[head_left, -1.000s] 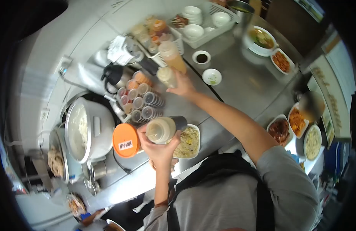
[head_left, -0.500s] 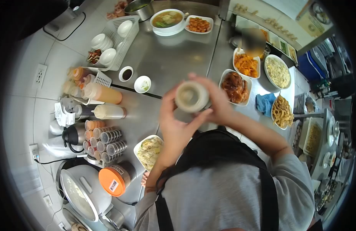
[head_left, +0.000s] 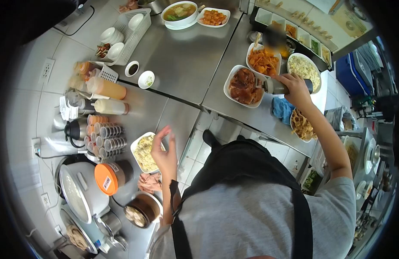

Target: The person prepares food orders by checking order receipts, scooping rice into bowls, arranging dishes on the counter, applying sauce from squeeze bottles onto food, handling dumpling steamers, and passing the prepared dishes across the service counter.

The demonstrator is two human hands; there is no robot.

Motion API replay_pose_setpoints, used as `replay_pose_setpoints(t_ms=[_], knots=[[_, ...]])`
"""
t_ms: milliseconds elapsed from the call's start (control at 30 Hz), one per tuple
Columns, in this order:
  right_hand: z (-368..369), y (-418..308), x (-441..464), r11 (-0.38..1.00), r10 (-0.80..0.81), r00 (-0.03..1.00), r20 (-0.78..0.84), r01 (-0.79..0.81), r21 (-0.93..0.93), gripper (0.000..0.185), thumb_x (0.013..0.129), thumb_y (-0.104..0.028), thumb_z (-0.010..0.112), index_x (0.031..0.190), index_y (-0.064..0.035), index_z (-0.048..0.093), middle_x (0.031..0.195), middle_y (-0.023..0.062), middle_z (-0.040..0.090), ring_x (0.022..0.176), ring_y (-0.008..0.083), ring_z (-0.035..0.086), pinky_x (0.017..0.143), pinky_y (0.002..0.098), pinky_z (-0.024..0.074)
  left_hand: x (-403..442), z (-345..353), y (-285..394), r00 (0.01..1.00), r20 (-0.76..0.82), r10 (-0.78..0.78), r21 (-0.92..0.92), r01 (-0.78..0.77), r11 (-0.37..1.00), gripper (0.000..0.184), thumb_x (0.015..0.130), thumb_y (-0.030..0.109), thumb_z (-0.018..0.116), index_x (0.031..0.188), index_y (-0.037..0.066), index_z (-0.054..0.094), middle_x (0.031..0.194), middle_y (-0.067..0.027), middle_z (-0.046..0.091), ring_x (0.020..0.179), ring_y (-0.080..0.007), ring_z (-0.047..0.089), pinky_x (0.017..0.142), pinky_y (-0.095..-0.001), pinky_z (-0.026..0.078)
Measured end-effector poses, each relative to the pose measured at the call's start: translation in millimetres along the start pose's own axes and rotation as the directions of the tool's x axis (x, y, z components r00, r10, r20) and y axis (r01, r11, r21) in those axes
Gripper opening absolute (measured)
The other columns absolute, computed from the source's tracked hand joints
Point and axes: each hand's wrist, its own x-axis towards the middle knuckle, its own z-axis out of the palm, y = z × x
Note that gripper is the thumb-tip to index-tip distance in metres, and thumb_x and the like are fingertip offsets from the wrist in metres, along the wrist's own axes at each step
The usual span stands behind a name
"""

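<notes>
My right hand is wrapped round a squeeze bottle with a pale translucent front and a dark rear end. It lies nearly level, its narrow end over the edge of a white dish of glazed brown meat. Whether anything flows from it cannot be made out. My left hand is raised with nothing in it, its thumb and fingers apart. Close beside that hand is a white dish of pale yellow salad, partly covered by it. Pink sliced food lies just below the dish.
Orange food, noodle salad and a blue cloth surround the meat dish. Squeeze bottles, lidded cups and an orange-lidded tub line the left. A soup bowl stands at the back. A floor gap separates the counters.
Both hands were together round the bottle. My right hand has carried it right to the meat dish; my left hand has let go and moved down left. My view has shifted.
</notes>
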Motion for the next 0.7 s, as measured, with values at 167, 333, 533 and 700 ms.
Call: replay_pose_setpoints(t_ms=[167, 333, 533, 700], knots=[[14, 22, 2, 0.993, -0.094, 0.996, -0.008, 0.093, -0.067, 0.069, 0.060, 0.012, 0.058, 0.120, -0.0217, 0.060, 0.103, 0.0057, 0.063, 0.095, 0.0278, 0.056, 0.089, 0.0383, 0.0428, -36, -3, 18, 0.972, -0.215, -0.098, 0.019, 0.105, 0.994, 0.020, 0.087, 0.001, 0.060, 0.106, -0.002, 0.063, 0.098, -0.0090, 0.066, 0.091, -0.0144, 0.060, 0.087, -0.0283, 0.046], [23, 32, 32, 0.976, -0.176, 0.977, -0.122, 0.157, -0.150, 0.061, 0.066, 0.010, 0.054, 0.119, -0.0201, 0.060, 0.102, 0.0055, 0.064, 0.093, 0.0287, 0.056, 0.090, 0.0393, 0.0403, -58, 7, 37, 0.954, -0.295, -0.056, 0.112, 0.093, 0.989, 0.018, 0.088, 0.002, 0.061, 0.104, -0.001, 0.065, 0.096, -0.0082, 0.065, 0.091, -0.0136, 0.059, 0.086, -0.0267, 0.047], [24, 22, 42, 0.978, -0.204, 0.973, -0.106, 0.198, -0.068, 0.060, 0.066, 0.011, 0.053, 0.115, -0.0213, 0.063, 0.110, 0.0054, 0.064, 0.100, 0.0286, 0.056, 0.092, 0.0384, 0.0392, -68, 8, 45, 0.944, -0.327, -0.039, 0.134, 0.087, 0.987, 0.017, 0.088, 0.002, 0.060, 0.104, -0.001, 0.064, 0.095, -0.0090, 0.065, 0.091, -0.0146, 0.060, 0.087, -0.0278, 0.047], [13, 20, 21, 0.983, -0.183, 0.982, -0.042, 0.182, -0.031, 0.062, 0.063, 0.012, 0.055, 0.115, -0.0202, 0.065, 0.111, 0.0064, 0.065, 0.104, 0.0278, 0.056, 0.094, 0.0392, 0.0396, -63, -5, 41, 0.946, -0.320, -0.053, 0.201, 0.123, 0.972, 0.016, 0.088, 0.002, 0.059, 0.103, -0.002, 0.064, 0.096, -0.0091, 0.065, 0.092, -0.0155, 0.060, 0.087, -0.0279, 0.046]])
